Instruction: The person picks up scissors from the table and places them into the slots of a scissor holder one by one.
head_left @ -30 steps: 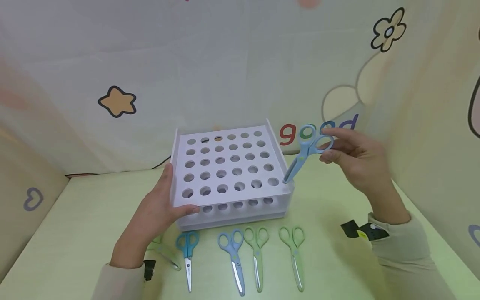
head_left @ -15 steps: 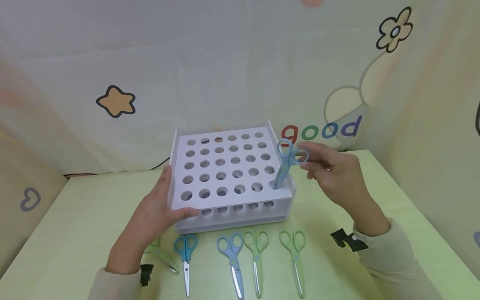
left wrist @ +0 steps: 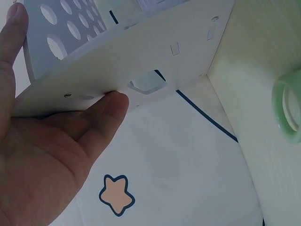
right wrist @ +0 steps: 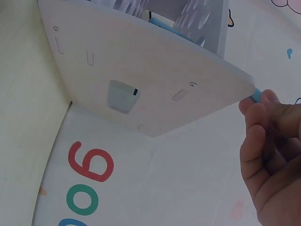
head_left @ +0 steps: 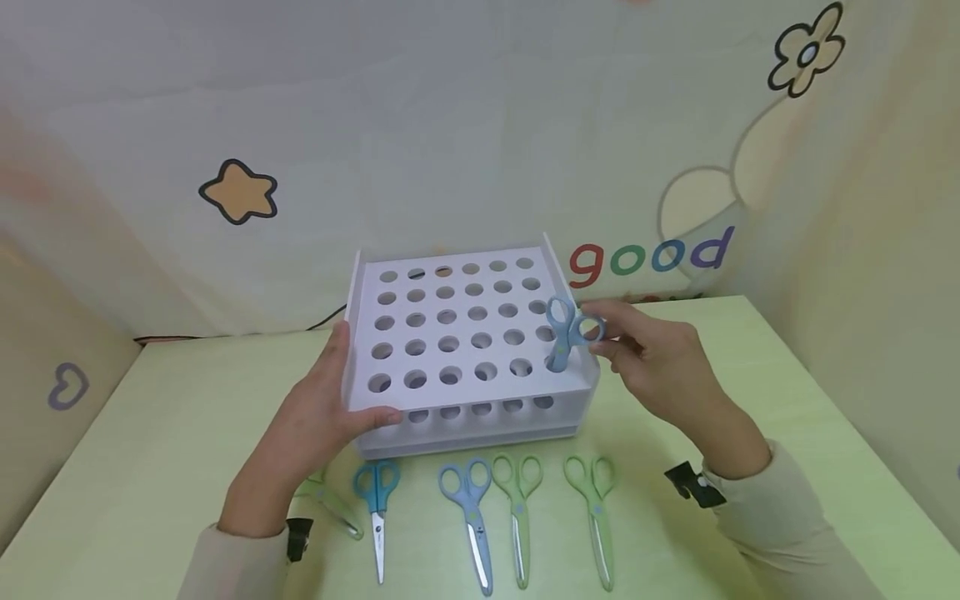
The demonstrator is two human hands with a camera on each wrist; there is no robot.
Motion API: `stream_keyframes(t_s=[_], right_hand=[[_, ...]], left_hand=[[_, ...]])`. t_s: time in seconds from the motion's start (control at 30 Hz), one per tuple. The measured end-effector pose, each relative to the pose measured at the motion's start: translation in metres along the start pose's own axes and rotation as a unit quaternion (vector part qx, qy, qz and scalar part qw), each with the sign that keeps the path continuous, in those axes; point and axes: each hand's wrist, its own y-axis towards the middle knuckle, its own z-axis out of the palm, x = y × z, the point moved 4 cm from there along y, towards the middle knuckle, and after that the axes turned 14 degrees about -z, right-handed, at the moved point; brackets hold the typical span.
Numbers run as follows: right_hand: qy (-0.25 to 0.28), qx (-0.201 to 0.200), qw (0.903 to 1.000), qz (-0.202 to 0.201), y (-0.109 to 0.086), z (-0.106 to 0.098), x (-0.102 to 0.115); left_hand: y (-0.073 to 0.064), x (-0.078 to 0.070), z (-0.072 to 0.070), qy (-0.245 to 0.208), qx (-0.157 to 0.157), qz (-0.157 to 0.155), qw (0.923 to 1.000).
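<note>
My right hand (head_left: 656, 358) pinches one finger loop of the light blue scissors (head_left: 561, 343) between thumb and fingers. Their blades point down into the front right hole of the white rack (head_left: 468, 393), and both loops stand above its top. In the right wrist view, a blue blade (right wrist: 169, 29) shows inside the rack behind the side panel. My left hand (head_left: 311, 417) grips the rack's left side, thumb along the front edge, fingers against the side panel (left wrist: 155, 61) in the left wrist view.
On the table before the rack lie teal scissors (head_left: 377, 492), blue-purple scissors (head_left: 468, 508), green scissors (head_left: 517, 500) and another green pair (head_left: 592, 500). More green scissors (head_left: 330, 504) lie partly behind the left wrist. A printed curtain (head_left: 465, 125) stands behind.
My right hand has moved left and down with the light blue scissors, from beside the rack's right corner until their blades entered the front right hole. The left hand keeps its hold.
</note>
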Motion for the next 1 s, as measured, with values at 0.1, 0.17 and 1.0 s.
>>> stream_keyframes(t_s=[0.1, 0.17, 1.0], right_hand=[[-0.013, 0.021, 0.9997, -0.005, -0.002, 0.003, 0.001], [-0.014, 0.037, 0.9992, -0.006, -0.002, 0.006, 0.001], [0.005, 0.124, 0.9920, 0.019, -0.006, 0.020, 0.006]], left_hand=[[0.000, -0.001, 0.001, 0.001, 0.000, 0.003, 1.0000], [0.001, -0.001, 0.001, -0.001, 0.000, 0.007, 1.0000], [0.001, -0.001, -0.001, -0.001, 0.004, 0.000, 1.0000]])
